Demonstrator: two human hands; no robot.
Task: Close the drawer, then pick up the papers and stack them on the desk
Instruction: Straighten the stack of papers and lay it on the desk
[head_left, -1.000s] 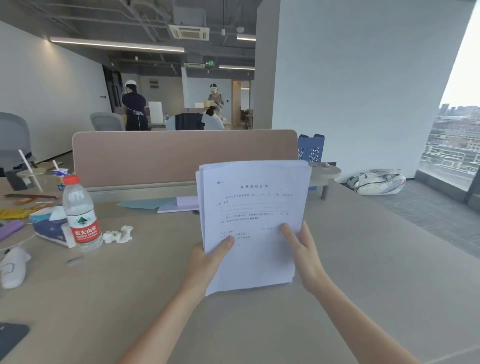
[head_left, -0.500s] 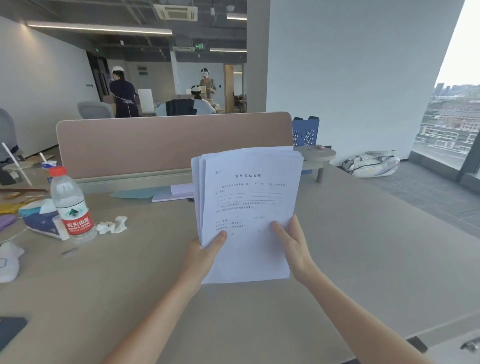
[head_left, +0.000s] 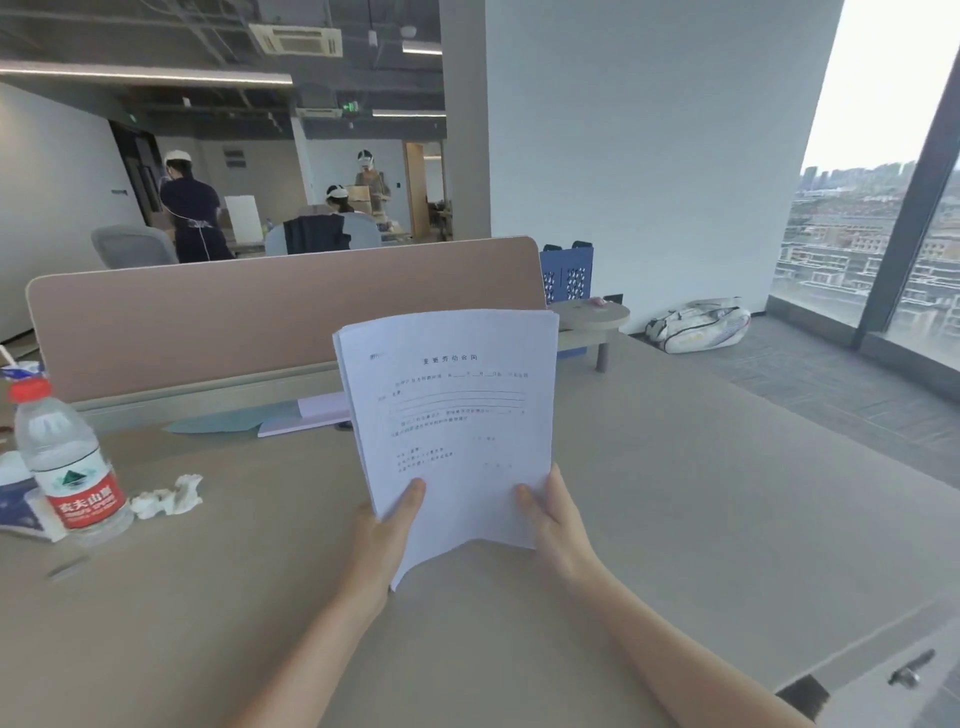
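Your left hand (head_left: 387, 530) and right hand (head_left: 558, 519) grip the white printed paper sheaf (head_left: 452, 415) by its bottom corners, upright above the beige desk (head_left: 675, 493); bare desktop spreads rightward to its edge

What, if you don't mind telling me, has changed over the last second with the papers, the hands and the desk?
The camera view has swung right and down, so a drawer front with a handle now shows at the desk's near corner. The papers' bottom edge now bows upward between the hands. Unchanged: the left hand and right hand still hold the papers upright above the desk; the water bottle and crumpled tissue have not moved.
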